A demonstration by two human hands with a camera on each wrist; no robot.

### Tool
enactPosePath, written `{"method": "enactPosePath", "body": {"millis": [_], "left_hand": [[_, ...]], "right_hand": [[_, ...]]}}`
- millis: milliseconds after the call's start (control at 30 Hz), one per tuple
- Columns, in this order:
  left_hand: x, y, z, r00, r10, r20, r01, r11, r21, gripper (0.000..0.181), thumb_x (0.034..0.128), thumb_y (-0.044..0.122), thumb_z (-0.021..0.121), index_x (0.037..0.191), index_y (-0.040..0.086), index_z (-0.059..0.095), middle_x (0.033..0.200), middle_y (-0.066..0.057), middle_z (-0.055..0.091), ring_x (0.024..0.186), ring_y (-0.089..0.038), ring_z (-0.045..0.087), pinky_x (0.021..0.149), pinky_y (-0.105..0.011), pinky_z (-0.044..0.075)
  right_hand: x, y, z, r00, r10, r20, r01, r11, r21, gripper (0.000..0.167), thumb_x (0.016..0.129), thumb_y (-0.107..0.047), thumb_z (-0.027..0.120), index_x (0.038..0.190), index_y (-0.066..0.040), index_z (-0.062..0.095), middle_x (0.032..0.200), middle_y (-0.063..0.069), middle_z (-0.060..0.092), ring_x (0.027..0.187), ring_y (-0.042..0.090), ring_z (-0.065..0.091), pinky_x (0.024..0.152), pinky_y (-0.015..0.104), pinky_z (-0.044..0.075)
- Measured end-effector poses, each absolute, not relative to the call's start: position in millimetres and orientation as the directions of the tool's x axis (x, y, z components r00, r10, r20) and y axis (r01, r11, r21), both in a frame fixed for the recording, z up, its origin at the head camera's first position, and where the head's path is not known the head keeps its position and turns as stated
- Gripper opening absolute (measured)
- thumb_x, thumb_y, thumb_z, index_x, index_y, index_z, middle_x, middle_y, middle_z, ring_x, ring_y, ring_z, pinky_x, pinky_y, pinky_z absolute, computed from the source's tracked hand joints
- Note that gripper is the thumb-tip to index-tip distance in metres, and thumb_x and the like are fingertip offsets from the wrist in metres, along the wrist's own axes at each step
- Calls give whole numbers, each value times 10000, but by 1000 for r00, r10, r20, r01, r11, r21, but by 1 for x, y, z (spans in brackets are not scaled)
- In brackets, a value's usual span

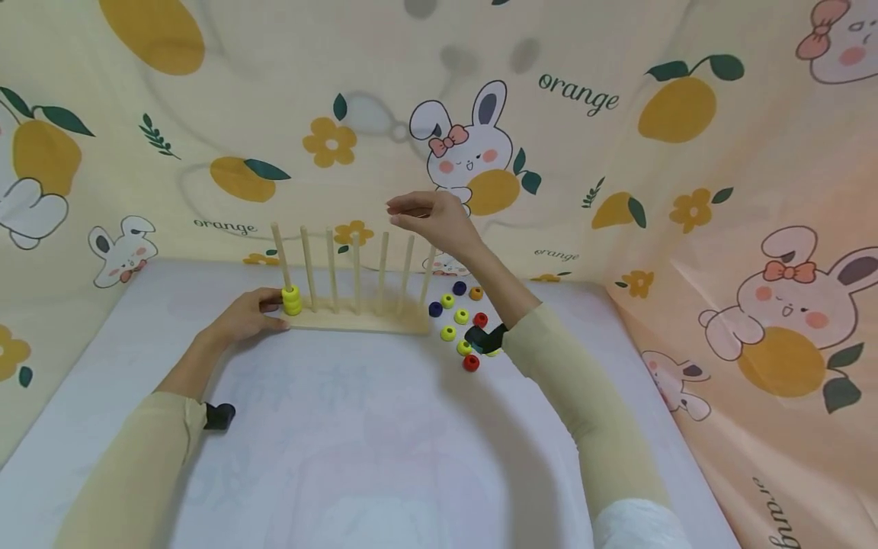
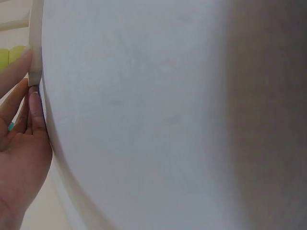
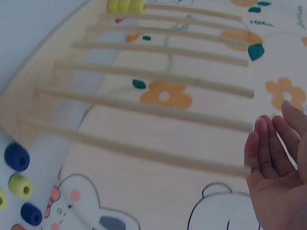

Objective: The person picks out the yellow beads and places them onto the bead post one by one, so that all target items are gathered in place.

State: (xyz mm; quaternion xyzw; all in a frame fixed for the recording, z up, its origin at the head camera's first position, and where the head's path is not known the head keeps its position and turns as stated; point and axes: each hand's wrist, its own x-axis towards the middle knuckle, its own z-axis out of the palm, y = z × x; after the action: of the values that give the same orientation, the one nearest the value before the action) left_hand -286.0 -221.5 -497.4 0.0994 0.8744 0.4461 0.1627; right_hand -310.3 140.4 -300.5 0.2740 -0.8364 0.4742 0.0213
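Observation:
A wooden peg rack (image 1: 357, 323) stands on the table, with a row of several upright pegs. Stacked yellow beads (image 1: 292, 300) sit at the foot of its leftmost peg. My left hand (image 1: 243, 314) grips the left end of the base; the left wrist view has the thumb on the base and the fingers against its end. Raised near the tops of the rightmost pegs is my right hand (image 1: 439, 221). Its fingers are gently bent, the thumb stands apart, and no bead shows in them in the right wrist view.
Loose yellow, red, dark blue and orange beads lie right of the rack, among them a red bead (image 1: 471, 363) and a blue bead (image 3: 17, 156). My right forearm passes above some of them. A printed cloth (image 1: 274, 114) rises behind the white table (image 1: 329, 427).

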Motion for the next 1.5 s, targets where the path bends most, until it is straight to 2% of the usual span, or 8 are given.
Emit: {"method": "enactPosePath", "body": {"millis": [200,367,633,867,1067,1300,1500], "left_hand": [[-286,-222,-500,-929,303,-211,10,591,806,781,875,108,755,1501,-62,319,1516,-276,369,1383,-437,365,1174,-545,284],[-286,-224,-501,-931,299,-208,12,597,802,785,872,115,759,1500,-61,324,1515,-273,373,1378,-435,372,1172,-543,290],[-285,-224,-498,-930,304,-207,11,586,810,791,876,131,756,1499,-75,315,1514,-286,366,1377,-447,365,1170,-558,282],[-284,-225,-495,-932,300,-206,17,603,798,777,879,120,752,1495,-75,321,1512,-285,368,1375,-446,369,1168,-553,289],[-286,-224,-496,-930,310,-196,27,590,807,772,881,103,743,1491,-91,313,1513,-294,362,1377,-450,369,1169,-549,291],[-284,-214,-507,-930,324,-174,39,558,829,772,870,113,759,1477,-102,334,1497,-297,382,1368,-445,386,1163,-525,317],[-285,-222,-502,-938,316,-145,58,555,830,771,874,107,752,1477,-106,323,1490,-304,385,1361,-452,398,1163,-530,313]], "right_hand": [[-302,161,-302,-876,-410,256,-430,420,-799,286,923,-204,723,1183,-84,722,1124,67,728,967,161,688,869,267,572],[-297,173,-306,-882,-389,266,-428,426,-797,275,913,-243,735,1150,-105,740,1112,42,730,955,151,684,868,273,575],[-290,192,-311,-887,-360,289,-432,432,-792,303,916,-278,730,1177,-125,730,1137,40,723,980,138,680,860,286,577],[-286,213,-320,-905,-322,279,-408,467,-785,317,932,-223,711,1209,-69,710,1168,101,712,1031,196,664,909,273,557],[-278,228,-332,-928,-299,223,-351,496,-794,312,931,-206,712,1211,-68,707,1182,102,707,1045,212,655,905,263,556],[-261,255,-356,-959,-250,132,-253,549,-797,325,923,-244,723,1217,-106,709,1184,45,707,1030,197,655,889,274,567],[-256,268,-378,-959,-259,115,-244,550,-798,329,918,-264,730,1215,-124,711,1163,59,717,1013,209,674,876,298,577]]}}
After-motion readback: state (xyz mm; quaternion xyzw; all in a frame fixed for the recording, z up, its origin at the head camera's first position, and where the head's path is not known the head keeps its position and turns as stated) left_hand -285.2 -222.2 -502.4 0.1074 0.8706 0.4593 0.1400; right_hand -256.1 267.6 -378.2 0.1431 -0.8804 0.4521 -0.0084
